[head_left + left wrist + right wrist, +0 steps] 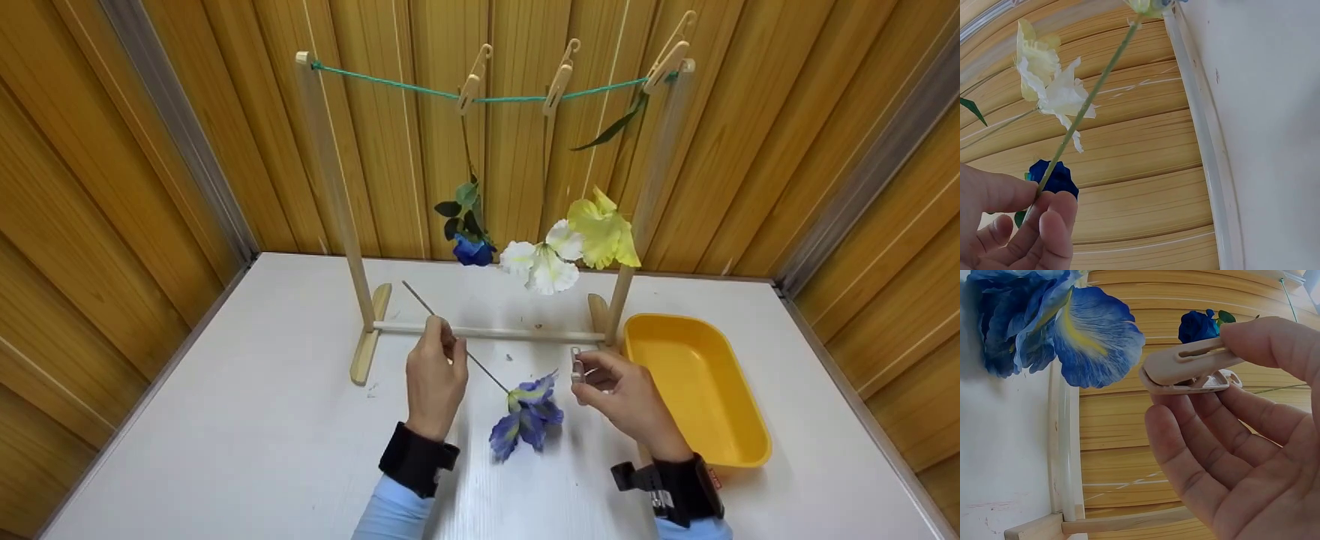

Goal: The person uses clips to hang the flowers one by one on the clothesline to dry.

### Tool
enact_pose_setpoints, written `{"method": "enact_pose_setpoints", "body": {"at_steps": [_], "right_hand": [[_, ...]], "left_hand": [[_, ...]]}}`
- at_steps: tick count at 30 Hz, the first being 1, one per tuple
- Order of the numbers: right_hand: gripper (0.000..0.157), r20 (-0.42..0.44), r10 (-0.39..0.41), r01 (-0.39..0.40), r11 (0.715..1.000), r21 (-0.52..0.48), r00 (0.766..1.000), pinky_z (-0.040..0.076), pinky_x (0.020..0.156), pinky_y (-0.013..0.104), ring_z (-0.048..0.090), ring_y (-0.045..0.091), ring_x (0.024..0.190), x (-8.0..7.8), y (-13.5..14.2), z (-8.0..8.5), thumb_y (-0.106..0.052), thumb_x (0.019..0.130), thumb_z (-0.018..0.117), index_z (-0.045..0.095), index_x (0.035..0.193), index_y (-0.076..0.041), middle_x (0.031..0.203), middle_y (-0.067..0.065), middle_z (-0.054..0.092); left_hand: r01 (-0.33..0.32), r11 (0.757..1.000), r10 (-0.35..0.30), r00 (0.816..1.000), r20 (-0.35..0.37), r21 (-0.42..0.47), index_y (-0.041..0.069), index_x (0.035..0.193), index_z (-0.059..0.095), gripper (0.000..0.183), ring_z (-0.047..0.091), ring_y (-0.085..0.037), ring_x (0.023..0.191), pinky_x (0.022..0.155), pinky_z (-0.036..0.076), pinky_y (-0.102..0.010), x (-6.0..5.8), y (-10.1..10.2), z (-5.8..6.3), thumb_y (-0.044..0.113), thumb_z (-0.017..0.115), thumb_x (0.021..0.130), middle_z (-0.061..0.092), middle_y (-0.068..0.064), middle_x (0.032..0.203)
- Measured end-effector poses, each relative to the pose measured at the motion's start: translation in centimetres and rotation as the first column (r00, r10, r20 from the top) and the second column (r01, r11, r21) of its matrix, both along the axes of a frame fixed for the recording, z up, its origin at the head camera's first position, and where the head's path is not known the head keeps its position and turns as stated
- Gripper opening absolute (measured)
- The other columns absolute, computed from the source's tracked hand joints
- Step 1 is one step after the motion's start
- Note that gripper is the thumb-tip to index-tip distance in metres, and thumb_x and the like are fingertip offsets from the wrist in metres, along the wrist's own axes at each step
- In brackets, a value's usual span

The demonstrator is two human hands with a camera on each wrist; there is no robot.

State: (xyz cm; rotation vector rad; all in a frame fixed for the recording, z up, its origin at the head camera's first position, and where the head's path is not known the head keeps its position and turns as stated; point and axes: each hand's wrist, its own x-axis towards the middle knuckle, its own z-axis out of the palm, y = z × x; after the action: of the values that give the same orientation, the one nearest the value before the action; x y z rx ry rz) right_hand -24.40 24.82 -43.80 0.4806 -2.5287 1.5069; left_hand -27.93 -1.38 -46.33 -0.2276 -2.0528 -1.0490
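Note:
My left hand (437, 375) pinches the long stem (1095, 90) of an artificial flower between thumb and fingers. Its blue-purple bloom (529, 417) hangs low at the stem's right end, over the white table. In my right hand (626, 394) is a beige clothespin (1185, 365), gripped between thumb and fingers, its tip pointing toward the bloom. Behind both hands, a green cord (390, 80) runs between two wooden posts. Three clothespins on it hold a blue rose (474, 250), a white flower (551, 266) and a yellow flower (604, 231), all heads down.
A yellow plastic basin (724, 390) stands on the table to the right, close by my right hand. The rack's lower wooden bar (495, 332) crosses behind my hands, with a foot (370, 337) at its left end. Wood-patterned panels (450, 30) close off the back and sides.

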Motion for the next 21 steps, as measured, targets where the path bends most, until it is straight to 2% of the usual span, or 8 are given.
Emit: {"method": "enact_pose_setpoints", "body": {"at_steps": [6, 10, 15, 21], "right_hand": [[0.031, -0.014, -0.003, 0.003, 1.000, -0.004, 1.000, 0.058, 0.079, 0.024, 0.071, 0.019, 0.087, -0.1, 0.0, 0.0, -0.001, 0.088, 0.079, 0.071, 0.117, 0.001, 0.100, 0.009, 0.072], [0.030, -0.033, 0.007, -0.007, 1.000, -0.007, 0.999, 0.059, 0.077, 0.023, 0.071, 0.019, 0.086, -0.1, 0.0, -0.1, 0.001, 0.087, 0.079, 0.071, 0.116, 0.002, 0.098, 0.009, 0.071], [0.030, -0.041, 0.012, -0.012, 1.000, -0.005, 0.999, 0.059, 0.077, 0.023, 0.071, 0.019, 0.085, -0.1, 0.0, -0.1, 0.001, 0.087, 0.079, 0.071, 0.116, 0.002, 0.097, 0.008, 0.071], [0.030, -0.034, 0.014, -0.014, 1.000, -0.006, 0.999, 0.058, 0.077, 0.023, 0.071, 0.019, 0.086, 0.0, 0.0, 0.0, 0.000, 0.087, 0.079, 0.071, 0.116, 0.001, 0.098, 0.008, 0.071]], "left_hand": [[0.061, 0.996, -0.061, 0.998, 0.002, 0.066, 0.004, 0.096, 0.049, 0.027, 0.068, -0.019, 0.070, 0.061, 0.055, -0.032, 0.5, 0.2, 0.9, -0.005, 0.074, 0.090, 0.064, -0.006, 0.079], [0.109, 0.990, -0.106, 0.994, -0.029, 0.089, 0.002, 0.102, 0.051, 0.025, 0.069, -0.019, 0.072, 0.060, 0.055, -0.031, 0.9, 0.2, 1.4, -0.006, 0.072, 0.091, 0.067, -0.007, 0.082], [0.152, 0.987, -0.146, 0.984, -0.099, 0.058, 0.001, 0.108, 0.056, 0.023, 0.067, -0.018, 0.071, 0.060, 0.056, -0.032, 1.3, 0.3, 2.0, -0.006, 0.071, 0.092, 0.067, -0.008, 0.085], [0.163, 0.987, -0.159, 0.975, -0.153, 0.011, 0.001, 0.108, 0.060, 0.021, 0.064, -0.016, 0.070, 0.058, 0.057, -0.036, 1.5, 0.4, 2.3, -0.007, 0.071, 0.092, 0.066, -0.008, 0.086]]}}
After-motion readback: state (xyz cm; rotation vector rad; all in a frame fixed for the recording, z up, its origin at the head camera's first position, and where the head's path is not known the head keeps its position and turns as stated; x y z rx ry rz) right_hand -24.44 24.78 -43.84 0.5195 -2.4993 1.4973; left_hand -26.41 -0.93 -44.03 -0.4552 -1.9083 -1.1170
